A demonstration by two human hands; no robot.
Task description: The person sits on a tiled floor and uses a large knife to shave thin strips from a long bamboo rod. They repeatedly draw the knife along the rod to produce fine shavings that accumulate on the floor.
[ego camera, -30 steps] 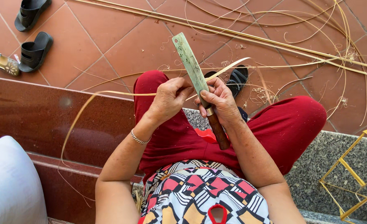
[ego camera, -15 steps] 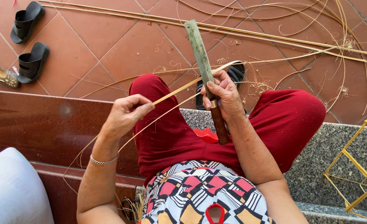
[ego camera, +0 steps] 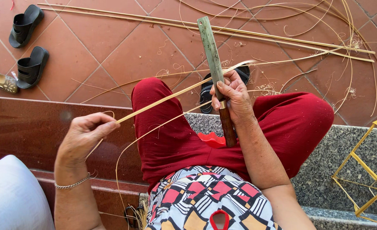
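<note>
Bamboo strip (ego camera: 163, 100), running across the middle of the frame, looks split most of its length, its left end pinched in the left hand (ego camera: 86, 134) while the right hand (ego camera: 233, 96) clenches the knife (ego camera: 214, 64) at the uncut end.

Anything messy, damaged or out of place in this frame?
Mostly the floor: thin curled cane shavings lie scattered over the red floor tiles, and the long pale cane strips sprawl loosely. One small tan sandal lies apart beside two black slide sandals. Nothing looks broken.
</note>
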